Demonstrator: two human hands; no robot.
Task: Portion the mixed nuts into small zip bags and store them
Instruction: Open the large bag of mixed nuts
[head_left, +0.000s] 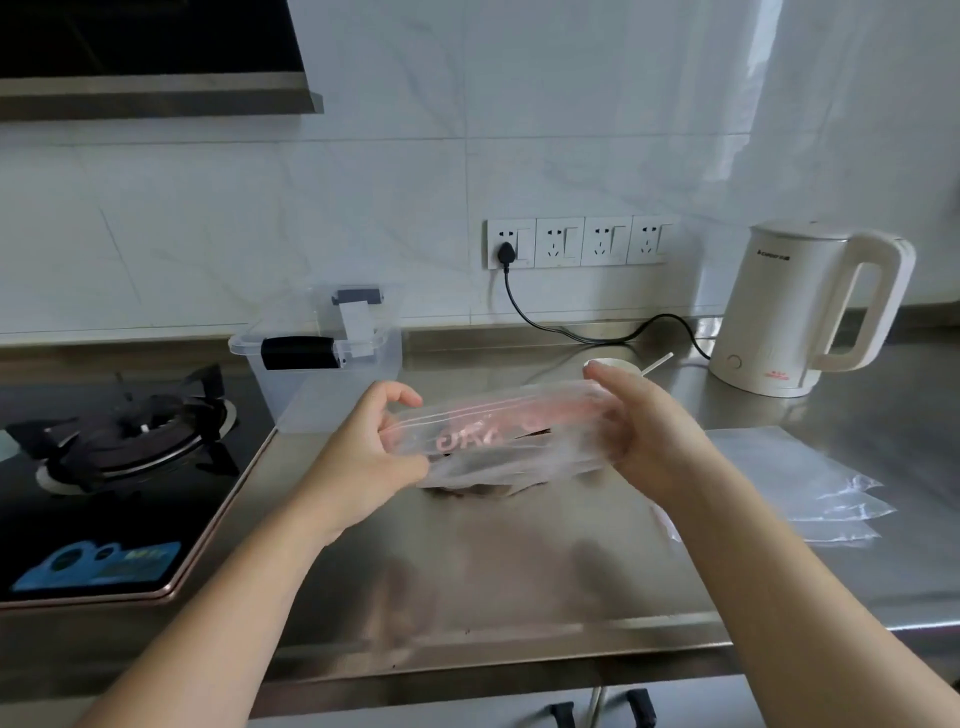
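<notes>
A clear zip bag (498, 436) with pink lettering and a pink strip along its top hangs between my hands just above the steel counter (467, 571). Dark nuts (467, 491) show through its lower part. My left hand (374, 447) pinches the bag's left end. My right hand (639, 421) grips the right end, thumb on top. Several flat, clear zip bags (800, 483) lie stacked on the counter to the right. A clear plastic storage box (322, 364) with grey and black latches stands behind my left hand.
A black gas hob (119, 447) fills the counter's left side. A white electric kettle (810, 312) stands at the back right, its black cord (566, 332) plugged into the wall sockets. A white cup (615, 365) with a stick sits behind my right hand.
</notes>
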